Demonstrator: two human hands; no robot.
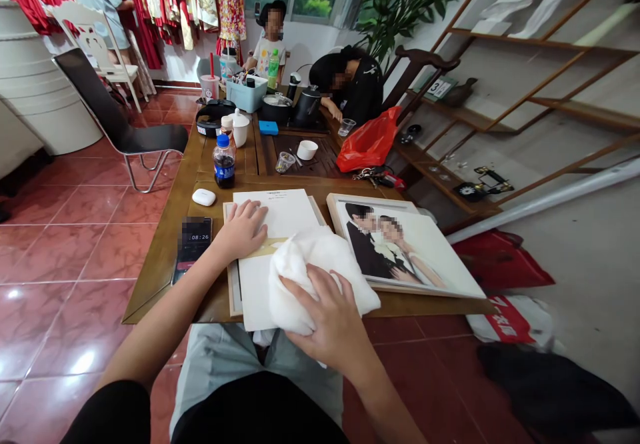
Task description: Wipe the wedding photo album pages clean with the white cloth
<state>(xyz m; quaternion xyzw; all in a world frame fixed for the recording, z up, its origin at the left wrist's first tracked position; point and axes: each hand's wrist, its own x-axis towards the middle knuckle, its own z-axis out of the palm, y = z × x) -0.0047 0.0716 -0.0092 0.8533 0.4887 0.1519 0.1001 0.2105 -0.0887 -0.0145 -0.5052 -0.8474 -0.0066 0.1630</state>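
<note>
So I'm standing here watching this person at a wooden table (155, 283), and both hands are busy. The left hand (245, 229) is laid flat with the fingers spread, palm down on a white backing board (280, 209), near a tan strip (264, 248) that runs across it. The right hand (327, 304) has its fingers curled into a bunched-up white cloth (345, 257), which covers part of the board just beside the left hand. A pale wooden frame (234, 301) pokes out under the board.

Right of the right hand lies a framed wedding portrait (400, 247), face up. Left of the left hand there's a white earbud case (204, 197), and a phone (197, 236) sits by that forearm. Beyond the left hand stands a blue-capped cola bottle (224, 164). Farther out ahead of the hands you've got a white bowl (307, 150) and a crumpled red plastic bag (370, 143)
</note>
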